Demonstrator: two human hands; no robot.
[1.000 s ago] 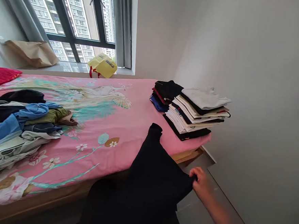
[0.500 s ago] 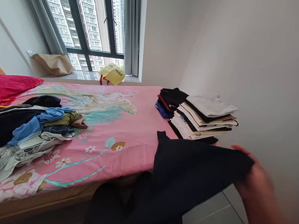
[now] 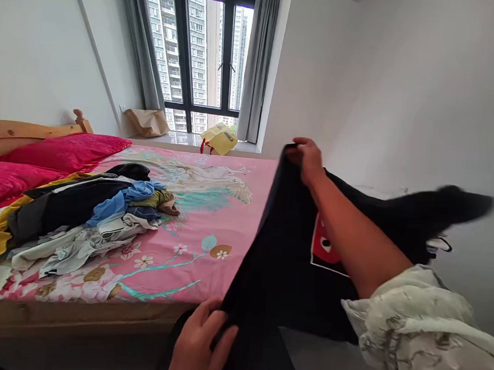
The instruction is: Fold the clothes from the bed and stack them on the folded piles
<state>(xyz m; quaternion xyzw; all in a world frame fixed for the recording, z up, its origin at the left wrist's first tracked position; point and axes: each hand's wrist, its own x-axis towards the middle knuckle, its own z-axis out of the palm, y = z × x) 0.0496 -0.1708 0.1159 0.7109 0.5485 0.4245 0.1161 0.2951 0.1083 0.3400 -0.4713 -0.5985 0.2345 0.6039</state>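
A black T-shirt (image 3: 266, 276) with a red printed patch hangs spread between my two hands, in front of the bed's right end. My right hand (image 3: 310, 160) is raised, its fingers pinching the shirt's upper edge. Low down near the bed's front edge, my left hand (image 3: 202, 337) is closed on the shirt's lower left edge. One part of the shirt flares out to the right, blurred. Behind it, the stack of folded clothes (image 3: 440, 243) is almost wholly hidden; only a bit of its right side shows.
A loose heap of clothes (image 3: 118, 210) lies on the left of the bed with its pink flowered sheet (image 3: 210, 222). Red pillows (image 3: 67, 152) rest by the wooden headboard (image 3: 26, 127). A brown paper bag (image 3: 147, 123) and a yellow bag (image 3: 220, 138) sit on the windowsill.
The view has swung left. My right hand has moved up and inward with the shirt, which has spread, showing its red print and covering the folded stack. My left hand has come into fuller view.
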